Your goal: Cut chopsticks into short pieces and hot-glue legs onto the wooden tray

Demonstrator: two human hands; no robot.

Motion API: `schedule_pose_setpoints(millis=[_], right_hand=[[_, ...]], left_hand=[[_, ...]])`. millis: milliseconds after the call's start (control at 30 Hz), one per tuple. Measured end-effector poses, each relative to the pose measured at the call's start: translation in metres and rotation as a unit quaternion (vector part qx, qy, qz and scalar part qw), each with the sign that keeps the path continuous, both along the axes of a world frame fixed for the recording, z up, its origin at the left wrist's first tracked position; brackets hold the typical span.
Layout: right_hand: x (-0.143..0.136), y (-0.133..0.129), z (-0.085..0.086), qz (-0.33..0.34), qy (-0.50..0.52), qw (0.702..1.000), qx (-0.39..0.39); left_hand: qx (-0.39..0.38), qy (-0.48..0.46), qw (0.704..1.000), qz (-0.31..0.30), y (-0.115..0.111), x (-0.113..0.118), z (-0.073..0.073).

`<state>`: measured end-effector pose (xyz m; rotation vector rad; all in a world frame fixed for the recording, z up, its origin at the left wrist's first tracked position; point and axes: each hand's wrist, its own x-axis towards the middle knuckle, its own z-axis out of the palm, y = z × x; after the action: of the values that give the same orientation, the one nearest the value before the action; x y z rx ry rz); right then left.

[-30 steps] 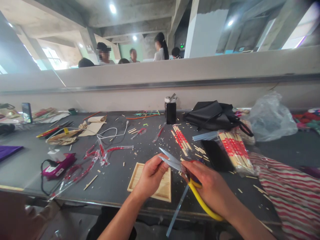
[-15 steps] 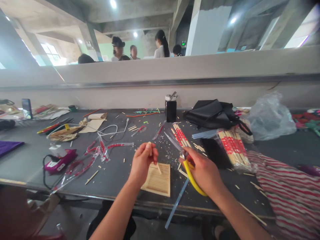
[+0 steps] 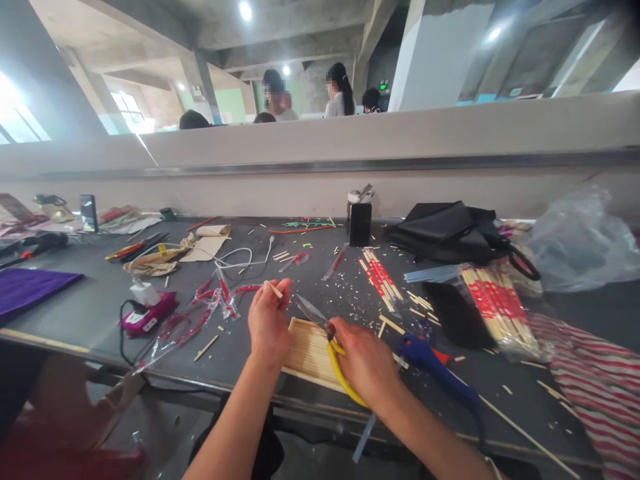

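Observation:
My left hand [image 3: 269, 327] is closed, pinching a short piece of wooden stick [image 3: 273, 289] between thumb and fingers. In my right hand [image 3: 364, 357] is a pair of scissors [image 3: 345, 385] with yellow handles. Its blades point up and left toward my left hand, apart from the stick piece. Below both hands a square panel of sticks laid side by side [image 3: 310, 350] lies flat on the table, partly covered by the scissors and my right hand. A blue glue gun [image 3: 433, 363] lies to the right of my right hand.
Bundled chopsticks with red wrapping [image 3: 495, 307], a black bag [image 3: 445, 230], a dark phone [image 3: 455, 313] and a bottle [image 3: 354, 195] stand or lie around. At left are plastic wrappers [image 3: 220, 297], a magenta power strip [image 3: 150, 317] and a white cable [image 3: 240, 265]. Stick scraps litter the table [image 3: 320, 267].
The view has swung left. The scissors have moved closer to my left hand and over the panel. The blue glue gun, previously hidden, now shows beside my right arm.

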<state>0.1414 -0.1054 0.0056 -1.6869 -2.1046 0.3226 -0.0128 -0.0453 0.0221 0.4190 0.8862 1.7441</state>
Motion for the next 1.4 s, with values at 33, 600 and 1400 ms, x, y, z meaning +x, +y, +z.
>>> schedule_pose_setpoints(millis=[33, 600, 1400], right_hand=[[0.002, 0.001, 0.0, 0.001, 0.015, 1.0, -0.004], [0.043, 0.01, 0.029, -0.013, 0.374, 0.927, 0.032], [0.037, -0.156, 0.038, -0.047, 0.411, 0.904, 0.112]], left_hand=[[0.0, -0.006, 1.0, -0.011, -0.001, -0.002, 0.001], [0.038, 0.063, 0.949, -0.307, -0.035, 0.057, 0.009], [-0.02, -0.037, 0.933, -0.357, -0.168, 0.039, 0.056]])
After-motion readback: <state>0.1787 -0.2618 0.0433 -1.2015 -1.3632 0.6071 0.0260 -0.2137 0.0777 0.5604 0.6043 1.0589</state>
